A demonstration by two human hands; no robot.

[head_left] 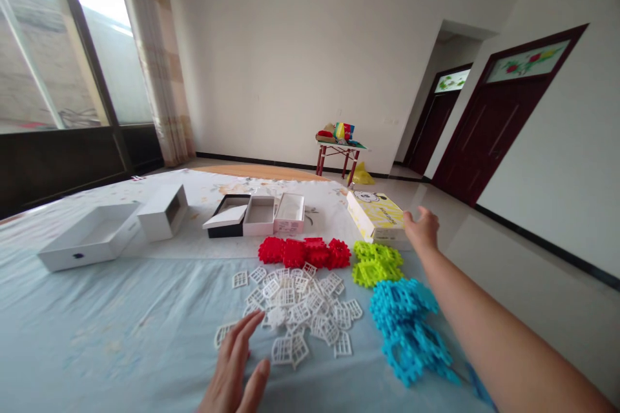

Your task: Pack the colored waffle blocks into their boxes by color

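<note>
While left hand (232, 371) spreads open, right hand (422, 230) touches yellow box (376, 215).

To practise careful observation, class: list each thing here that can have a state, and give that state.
Left hand, open, by the white pieces.
Right hand, open, at the yellow box.
Yellow box, shut.
White box, open.
Black box, open.
Pink boxes, open.
White pieces, loose heap.
Red pieces, heaped.
Green pieces, heaped.
Blue pieces, heaped.
</note>
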